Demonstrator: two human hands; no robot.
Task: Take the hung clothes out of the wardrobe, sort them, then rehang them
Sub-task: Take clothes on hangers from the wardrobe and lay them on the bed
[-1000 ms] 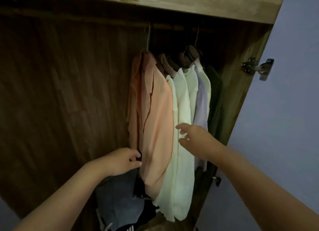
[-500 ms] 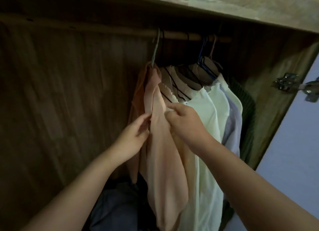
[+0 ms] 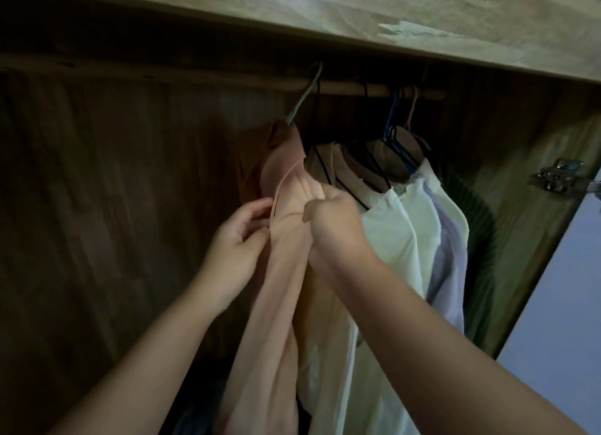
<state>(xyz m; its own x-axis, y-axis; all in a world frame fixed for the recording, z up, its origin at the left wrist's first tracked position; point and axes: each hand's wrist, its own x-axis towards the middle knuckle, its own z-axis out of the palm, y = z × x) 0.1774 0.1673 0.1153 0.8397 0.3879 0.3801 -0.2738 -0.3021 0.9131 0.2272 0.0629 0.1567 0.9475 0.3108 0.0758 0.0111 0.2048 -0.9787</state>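
The wardrobe [image 3: 97, 239] fills your view, darker panels to the left, its door hinge [image 3: 559, 176] at the right edge. The wooden rail [image 3: 357, 89] runs under the top shelf [image 3: 325, 14], and the view is now tilted up toward it; a second ago you were looking lower, at the hems.

The hung clothes are all on the rail, bunched toward its right end: the peach shirt [image 3: 283, 272] leftmost, then a pale cream blouse [image 3: 390, 239], a lilac top [image 3: 448, 246] and a dark green garment [image 3: 481, 226] against the side wall. None is out yet, so the task is at its first step.

Your hands have come up from below. A second ago the left one sat low by the dark pile on the floor and the right reached with fingers spread toward the cream blouse; now both have closed in on the peach shirt near its collar.

Your right hand [image 3: 335, 226] has its grip bunched round a fold of peach cloth. Your left hand [image 3: 237, 239] pinches the shirt's front edge between thumb and fingers.

The grey hanger hook [image 3: 305, 93] sits over the rail, slanted; I judge that lifting it off comes next.
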